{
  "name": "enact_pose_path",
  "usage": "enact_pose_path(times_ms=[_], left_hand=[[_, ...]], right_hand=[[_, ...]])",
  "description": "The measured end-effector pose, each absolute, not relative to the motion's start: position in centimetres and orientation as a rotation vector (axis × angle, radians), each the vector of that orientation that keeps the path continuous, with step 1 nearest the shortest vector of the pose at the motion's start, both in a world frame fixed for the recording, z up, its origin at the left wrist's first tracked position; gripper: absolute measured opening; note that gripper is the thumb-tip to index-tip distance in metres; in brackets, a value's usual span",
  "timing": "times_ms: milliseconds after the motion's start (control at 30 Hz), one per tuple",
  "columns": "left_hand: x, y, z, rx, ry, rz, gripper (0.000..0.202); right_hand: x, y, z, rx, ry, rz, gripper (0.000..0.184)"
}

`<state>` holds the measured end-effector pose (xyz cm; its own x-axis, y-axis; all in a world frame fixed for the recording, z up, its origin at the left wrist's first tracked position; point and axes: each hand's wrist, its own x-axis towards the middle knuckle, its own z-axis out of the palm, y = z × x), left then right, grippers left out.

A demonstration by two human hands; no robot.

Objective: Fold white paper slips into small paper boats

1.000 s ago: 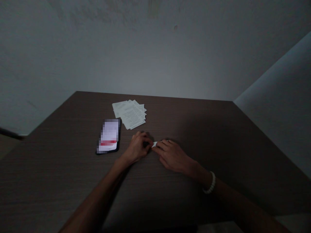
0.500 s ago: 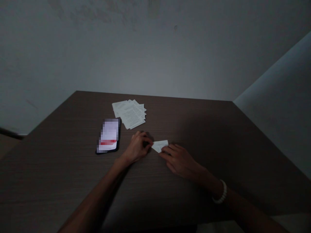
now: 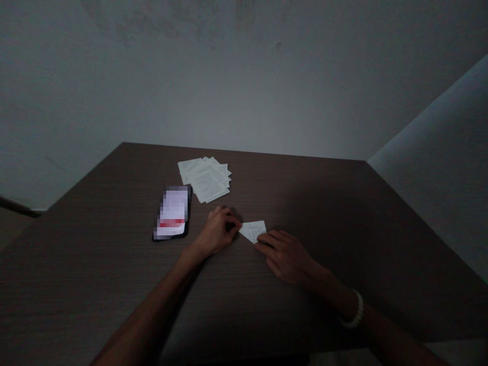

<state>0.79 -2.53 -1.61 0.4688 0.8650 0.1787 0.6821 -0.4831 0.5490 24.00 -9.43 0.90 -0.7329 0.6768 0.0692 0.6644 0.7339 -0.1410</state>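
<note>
A small folded piece of white printed paper [image 3: 254, 230] lies on the table between my hands. My left hand [image 3: 219, 229] pinches its left corner between thumb and finger. From the right, my right hand [image 3: 287, 256] rests its outstretched fingertips on the paper's lower right edge, the thumb held apart and lower. The fingers cover that end of the paper. A pale beaded bracelet [image 3: 358, 310] circles my right wrist.
A fanned pile of printed paper sheets [image 3: 206, 178] lies farther back, left of centre. Beside my left hand is a phone [image 3: 173, 211] with a lit, blurred screen. The brown wooden table [image 3: 114, 203] meets a grey wall [image 3: 247, 91] behind.
My right hand has slid slightly right and towards me along the paper, uncovering more of its printed side. My left hand keeps its pinch on the corner.
</note>
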Motion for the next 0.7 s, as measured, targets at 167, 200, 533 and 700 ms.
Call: enact_pose_path(times_ms=[167, 200, 533, 700], left_hand=[[1.2, -3.2, -1.4, 2.343, 1.360, 0.637, 0.008], [1.4, -3.3, -1.3, 2.345, 1.389, 0.638, 0.011], [2.5, -4.2, -1.4, 2.438, 1.503, 0.591, 0.042], [2.4, -4.1, -1.5, 2.398, 1.465, 0.586, 0.041]], right_hand=[[24.0, -9.5, 0.6, -1.108, -2.800, 0.162, 0.041], [24.0, -9.5, 0.5, -1.109, -2.796, 0.160, 0.041], [24.4, -9.3, 0.0, -1.096, -2.668, 0.280, 0.034], [26.2, -8.2, -0.3, -1.087, -2.551, 0.217, 0.033]])
